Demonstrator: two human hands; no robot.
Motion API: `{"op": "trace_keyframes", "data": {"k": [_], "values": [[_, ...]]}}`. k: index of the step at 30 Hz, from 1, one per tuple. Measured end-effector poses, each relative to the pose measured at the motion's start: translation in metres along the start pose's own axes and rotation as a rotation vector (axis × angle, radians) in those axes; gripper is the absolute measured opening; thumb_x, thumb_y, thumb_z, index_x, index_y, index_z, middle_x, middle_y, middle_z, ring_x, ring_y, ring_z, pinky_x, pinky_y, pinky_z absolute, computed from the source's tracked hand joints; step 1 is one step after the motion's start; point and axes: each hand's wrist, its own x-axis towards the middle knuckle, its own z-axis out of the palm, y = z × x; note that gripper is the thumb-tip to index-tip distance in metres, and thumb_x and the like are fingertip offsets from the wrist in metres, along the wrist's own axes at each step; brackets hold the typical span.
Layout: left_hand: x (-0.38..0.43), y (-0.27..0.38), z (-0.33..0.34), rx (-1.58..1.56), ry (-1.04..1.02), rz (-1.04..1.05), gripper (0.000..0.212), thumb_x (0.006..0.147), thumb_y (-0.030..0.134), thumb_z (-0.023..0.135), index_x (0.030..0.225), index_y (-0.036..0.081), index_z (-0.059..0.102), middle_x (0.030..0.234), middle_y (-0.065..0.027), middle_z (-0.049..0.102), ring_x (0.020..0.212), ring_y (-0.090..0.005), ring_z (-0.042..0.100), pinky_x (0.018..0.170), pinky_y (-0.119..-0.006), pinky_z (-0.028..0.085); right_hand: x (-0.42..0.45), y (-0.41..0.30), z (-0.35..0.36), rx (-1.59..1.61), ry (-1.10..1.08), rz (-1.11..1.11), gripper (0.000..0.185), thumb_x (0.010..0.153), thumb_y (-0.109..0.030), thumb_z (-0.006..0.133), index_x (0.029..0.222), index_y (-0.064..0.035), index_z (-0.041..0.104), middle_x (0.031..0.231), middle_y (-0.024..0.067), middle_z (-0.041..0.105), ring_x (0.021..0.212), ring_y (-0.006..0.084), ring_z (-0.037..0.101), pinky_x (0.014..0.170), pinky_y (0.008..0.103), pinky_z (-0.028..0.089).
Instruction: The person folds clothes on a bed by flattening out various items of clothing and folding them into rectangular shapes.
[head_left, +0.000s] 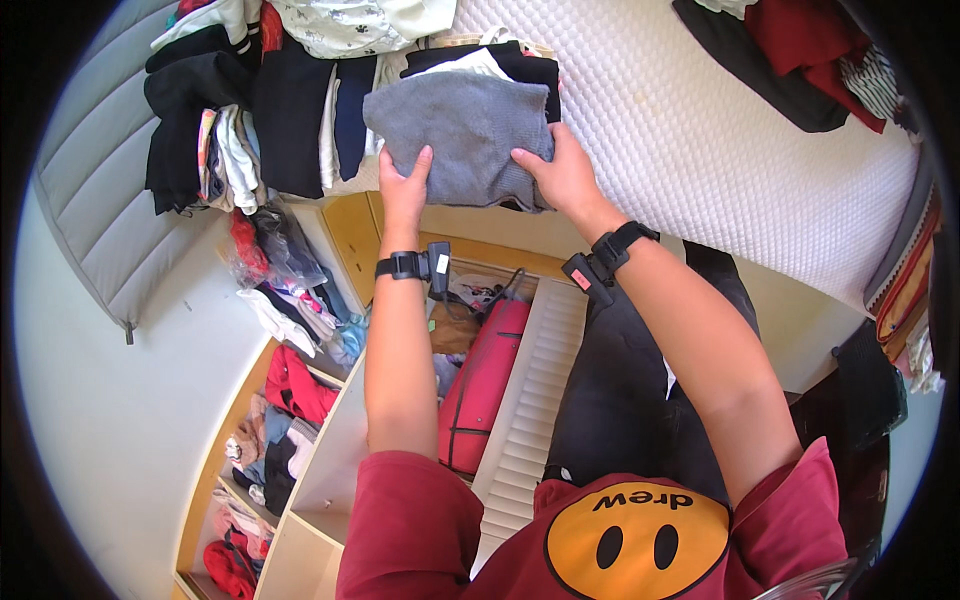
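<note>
A folded grey knit garment (465, 127) is held between my two hands, on top of or just above a stack with a black folded garment (517, 60) and a bit of white cloth. My left hand (405, 184) grips its near left edge, thumb on top. At the right edge, my right hand (566, 169) has its thumb over the fabric and its fingers hidden underneath. Just left of the grey garment stand folded clothes: a navy one (355, 116), a white one and a black one (292, 124).
The white quilted mattress (660, 150) bears a pile of dark and red clothes (802, 60) at far right. Below its edge are an open cabinet (315, 495) with clothes in compartments and a red bag (487, 382). A grey padded headboard (97, 172) is at left.
</note>
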Motion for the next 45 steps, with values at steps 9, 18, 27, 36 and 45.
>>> {"op": "trace_keyframes", "data": {"k": [9, 18, 27, 36, 45], "values": [[-0.002, 0.044, 0.064, 0.887, 0.220, 0.731, 0.072, 0.093, 0.030, 0.068, 0.150, -0.001, 0.036, 0.157, -0.0275, 0.030, 0.147, -0.0409, 0.026, 0.120, -0.051, 0.022, -0.013, -0.007, -0.015, -0.423, 0.260, -0.053, 0.046, 0.082, -0.010, 0.074, 0.120, 0.0019, 0.053, 0.112, 0.0228, 0.066, 0.105, 0.0397, 0.065, 0.087, 0.0465, 0.051], [0.041, -0.004, 0.106, 1.270, 0.327, 0.579, 0.060, 0.100, 0.043, 0.044, 0.151, 0.013, 0.040, 0.163, -0.0030, 0.029, 0.153, -0.0215, 0.020, 0.115, -0.068, 0.008, 0.034, -0.064, 0.031, -0.518, 0.105, -0.979, 0.050, 0.091, -0.012, 0.060, 0.140, -0.0043, 0.049, 0.145, 0.0171, 0.049, 0.142, 0.0348, 0.038, 0.119, 0.0536, 0.023], [0.030, 0.001, 0.075, 0.743, 0.565, 0.456, 0.055, 0.102, 0.037, 0.047, 0.144, 0.002, 0.046, 0.145, -0.0236, 0.049, 0.138, -0.0361, 0.043, 0.112, -0.051, 0.033, 0.125, -0.037, 0.038, -1.156, 0.208, -0.857, 0.060, 0.098, -0.047, 0.051, 0.149, -0.0151, 0.045, 0.153, 0.0110, 0.045, 0.145, 0.0279, 0.037, 0.119, 0.0590, 0.018], [0.021, -0.039, 0.092, 0.485, 0.562, 0.154, 0.063, 0.094, 0.052, 0.053, 0.129, 0.000, 0.054, 0.103, -0.0188, 0.063, 0.094, -0.0394, 0.059, 0.082, -0.048, 0.045, 0.132, -0.034, 0.028, -1.082, 0.144, -0.993, 0.069, 0.082, -0.029, 0.058, 0.145, -0.0043, 0.046, 0.146, 0.0157, 0.050, 0.137, 0.0328, 0.045, 0.117, 0.0538, 0.024], [0.035, -0.047, 0.104, 0.414, 0.536, 0.234, 0.067, 0.089, 0.055, 0.052, 0.124, -0.002, 0.057, 0.103, -0.0197, 0.061, 0.092, -0.0400, 0.059, 0.079, -0.050, 0.045, 0.143, -0.030, 0.017, -1.134, 0.093, -0.961, 0.080, 0.075, -0.030, 0.057, 0.147, 0.0004, 0.041, 0.146, 0.0217, 0.047, 0.140, 0.0379, 0.040, 0.118, 0.0577, 0.022]]}}
